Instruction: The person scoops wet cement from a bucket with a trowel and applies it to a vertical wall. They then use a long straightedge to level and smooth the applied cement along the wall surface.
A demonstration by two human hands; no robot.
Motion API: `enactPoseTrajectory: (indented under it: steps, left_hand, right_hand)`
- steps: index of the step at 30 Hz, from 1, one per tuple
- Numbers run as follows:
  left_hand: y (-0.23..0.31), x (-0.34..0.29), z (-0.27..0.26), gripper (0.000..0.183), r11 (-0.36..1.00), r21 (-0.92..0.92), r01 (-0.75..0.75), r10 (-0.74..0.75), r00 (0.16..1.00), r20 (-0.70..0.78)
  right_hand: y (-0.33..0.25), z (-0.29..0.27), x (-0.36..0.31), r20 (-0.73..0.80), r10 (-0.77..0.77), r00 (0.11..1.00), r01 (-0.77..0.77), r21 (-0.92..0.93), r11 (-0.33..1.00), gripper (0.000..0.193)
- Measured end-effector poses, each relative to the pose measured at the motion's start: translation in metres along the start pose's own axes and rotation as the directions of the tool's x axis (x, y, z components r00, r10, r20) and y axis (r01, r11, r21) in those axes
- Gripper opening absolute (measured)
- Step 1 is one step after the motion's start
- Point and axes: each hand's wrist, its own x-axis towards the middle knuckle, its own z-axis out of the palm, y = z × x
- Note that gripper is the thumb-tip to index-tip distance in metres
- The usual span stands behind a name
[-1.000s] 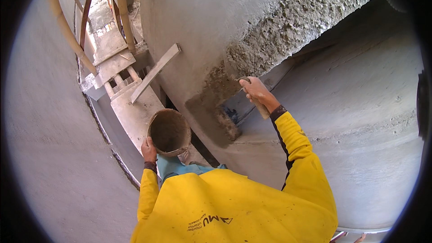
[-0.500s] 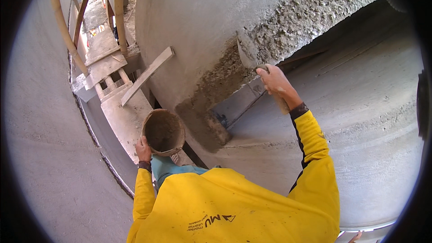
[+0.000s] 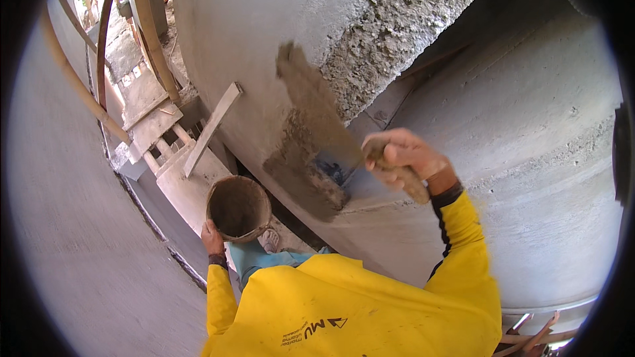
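My left hand (image 3: pixel 213 238) grips the rim of a round bucket (image 3: pixel 238 208), whose inside is coated with grey-brown mortar. My right hand (image 3: pixel 411 157) is closed around the handle of a trowel (image 3: pixel 321 102). Its blade, brown and smeared by motion, points up and left across the edge of a wall opening. Behind the blade runs a rough, pitted concrete edge (image 3: pixel 383 33). Darker, wet-looking mortar (image 3: pixel 294 172) covers the lower corner of that edge, left of my right hand.
A plank walkway (image 3: pixel 182 178) on bamboo poles runs along the left, with a loose board (image 3: pixel 213 129) leaning across it. Curved grey walls (image 3: pixel 86 225) rise on both sides. My foot (image 3: pixel 270 239) shows beside the bucket.
My right hand has drawn the trowel off the rough edge, down and toward me, and its blade now lies further left. The left hand still holds the bucket, and the view has shifted slightly.
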Motion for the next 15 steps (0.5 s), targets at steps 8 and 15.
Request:
enactPoseTrajectory:
  steps: [8, 15]
  left_hand:
    - [-0.036, 0.01, -0.006, 0.047, 0.999, 0.029, -0.039, 0.04, 0.998, -0.053]
    - [-0.004, 0.005, -0.002, 0.046, 1.0, 0.009, -0.009, 0.009, 0.999, -0.038]
  right_hand:
    - [-0.001, -0.08, -0.037, -0.501, -0.111, 0.858, 0.027, -0.171, 0.985, 0.04]
    - [0.067, -0.05, -0.007, -0.544, -0.443, 0.712, -0.225, -0.776, 0.589, 0.033]
